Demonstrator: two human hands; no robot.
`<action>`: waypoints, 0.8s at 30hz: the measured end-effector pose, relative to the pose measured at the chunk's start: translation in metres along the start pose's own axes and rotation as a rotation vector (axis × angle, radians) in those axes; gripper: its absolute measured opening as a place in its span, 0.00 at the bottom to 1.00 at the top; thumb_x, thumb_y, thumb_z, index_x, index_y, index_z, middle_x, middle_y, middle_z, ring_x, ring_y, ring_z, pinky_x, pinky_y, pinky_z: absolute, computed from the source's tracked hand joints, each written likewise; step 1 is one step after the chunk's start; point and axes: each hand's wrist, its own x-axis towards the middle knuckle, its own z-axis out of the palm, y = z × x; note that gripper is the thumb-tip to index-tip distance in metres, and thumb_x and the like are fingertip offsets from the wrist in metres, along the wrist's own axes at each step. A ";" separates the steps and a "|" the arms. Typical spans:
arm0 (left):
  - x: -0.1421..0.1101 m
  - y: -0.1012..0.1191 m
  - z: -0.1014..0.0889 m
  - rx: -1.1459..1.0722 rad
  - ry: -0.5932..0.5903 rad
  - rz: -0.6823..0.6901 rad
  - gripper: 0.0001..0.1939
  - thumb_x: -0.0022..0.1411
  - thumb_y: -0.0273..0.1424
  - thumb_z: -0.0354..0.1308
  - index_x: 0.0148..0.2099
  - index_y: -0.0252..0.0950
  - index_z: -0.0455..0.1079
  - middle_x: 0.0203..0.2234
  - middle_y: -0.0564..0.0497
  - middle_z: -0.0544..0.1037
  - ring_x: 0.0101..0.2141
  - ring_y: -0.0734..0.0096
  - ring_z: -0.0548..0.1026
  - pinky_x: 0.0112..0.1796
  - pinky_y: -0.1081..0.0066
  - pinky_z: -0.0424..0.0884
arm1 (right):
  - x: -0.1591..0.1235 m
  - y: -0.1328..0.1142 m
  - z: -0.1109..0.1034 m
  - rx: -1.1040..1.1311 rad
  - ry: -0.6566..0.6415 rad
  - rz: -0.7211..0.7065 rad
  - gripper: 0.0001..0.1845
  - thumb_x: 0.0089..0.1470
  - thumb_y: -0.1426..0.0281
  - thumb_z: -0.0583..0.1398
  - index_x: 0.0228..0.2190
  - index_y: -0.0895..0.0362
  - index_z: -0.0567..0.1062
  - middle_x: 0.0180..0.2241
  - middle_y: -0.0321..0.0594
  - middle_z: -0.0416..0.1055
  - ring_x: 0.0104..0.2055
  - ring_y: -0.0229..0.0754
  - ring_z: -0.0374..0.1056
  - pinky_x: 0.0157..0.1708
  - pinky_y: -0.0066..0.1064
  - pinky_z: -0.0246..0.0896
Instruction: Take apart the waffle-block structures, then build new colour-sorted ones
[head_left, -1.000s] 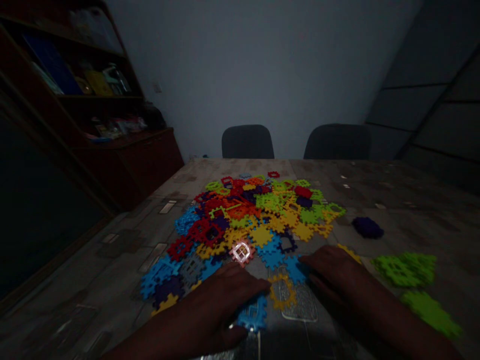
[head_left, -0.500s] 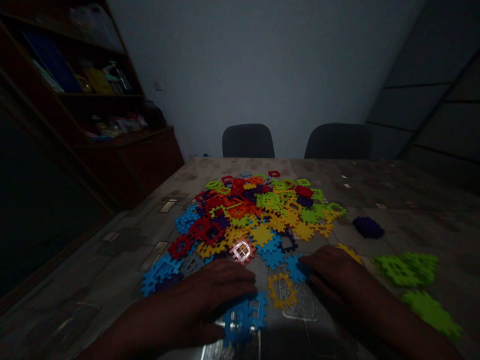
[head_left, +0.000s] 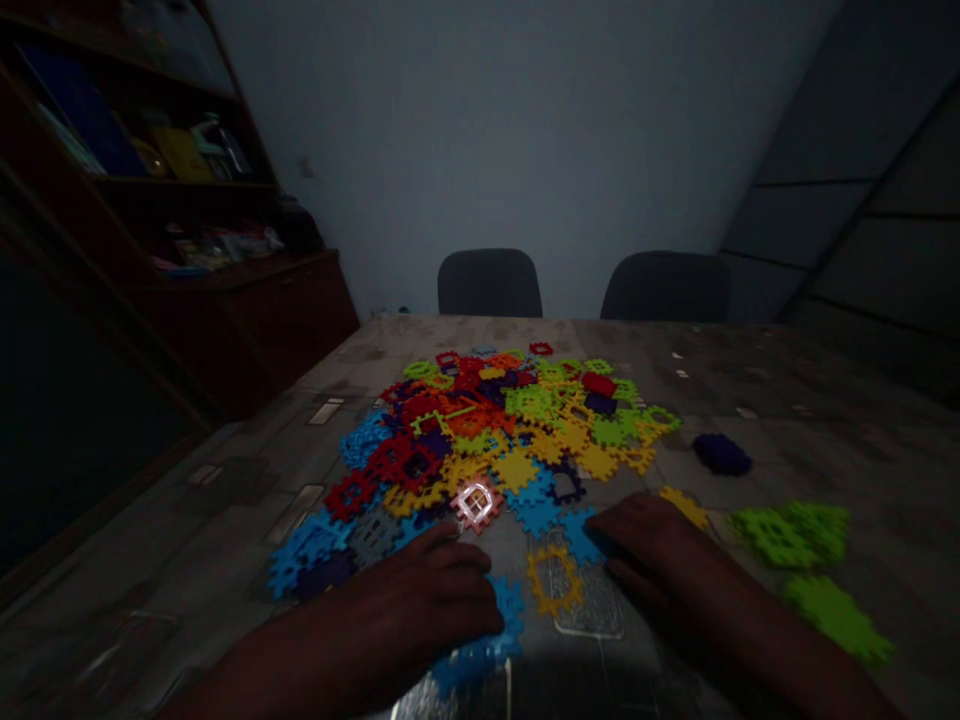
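Note:
My left hand [head_left: 431, 590] lies palm down over blue interlocking tiles [head_left: 510, 620] at the table's near edge. Its fingers are a little apart and bent, and the thumb is hidden. My right hand [head_left: 645, 535] has its fingertips closed at the edge of a blue toothed tile [head_left: 581, 535]. Between my hands lies a yellow toothed frame [head_left: 554, 580]. Just past my left fingertips is a pink tile with a white window [head_left: 477, 503]. A grey tile [head_left: 375, 533] sits to the left of it.
A broad pile of red, orange, yellow, green and purple tiles [head_left: 465, 410] covers the table's middle. On the right lie green tiles [head_left: 791, 533] and a purple stack [head_left: 721, 454]. Two dark chairs [head_left: 489, 283] stand behind the table [head_left: 262, 450]; a shelf cabinet [head_left: 262, 330] is left.
My left hand has shifted; its index finger now reaches forward toward the pink tile, and the thumb is out of sight. My right hand stays at the blue tile. The view has turned slightly.

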 end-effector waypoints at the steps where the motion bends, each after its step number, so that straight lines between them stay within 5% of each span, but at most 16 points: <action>1: -0.001 -0.002 -0.001 -0.025 -0.025 0.017 0.23 0.67 0.20 0.56 0.58 0.49 0.68 0.47 0.54 0.80 0.55 0.64 0.73 0.65 0.59 0.57 | 0.000 0.000 0.000 0.000 -0.001 0.000 0.09 0.59 0.77 0.59 0.40 0.55 0.76 0.40 0.45 0.75 0.43 0.51 0.69 0.45 0.44 0.63; 10: -0.005 -0.004 -0.008 0.039 0.067 -0.140 0.22 0.64 0.36 0.63 0.59 0.40 0.67 0.53 0.44 0.74 0.53 0.50 0.71 0.57 0.52 0.65 | 0.003 -0.009 -0.006 0.003 -0.045 0.020 0.10 0.61 0.77 0.58 0.40 0.55 0.77 0.42 0.47 0.75 0.44 0.51 0.69 0.46 0.45 0.64; 16: 0.007 0.013 0.000 0.093 -0.082 -0.291 0.25 0.60 0.37 0.68 0.57 0.39 0.69 0.47 0.44 0.76 0.49 0.49 0.72 0.58 0.46 0.62 | 0.003 -0.012 -0.008 0.000 -0.061 0.038 0.11 0.61 0.77 0.57 0.42 0.56 0.77 0.42 0.48 0.75 0.45 0.52 0.70 0.46 0.45 0.64; 24: 0.009 0.003 0.022 0.081 -0.118 -0.286 0.38 0.58 0.34 0.71 0.66 0.41 0.59 0.53 0.44 0.74 0.53 0.48 0.70 0.61 0.45 0.56 | 0.000 -0.007 -0.003 0.002 -0.002 0.015 0.09 0.61 0.75 0.57 0.40 0.54 0.77 0.41 0.46 0.75 0.43 0.51 0.69 0.45 0.43 0.64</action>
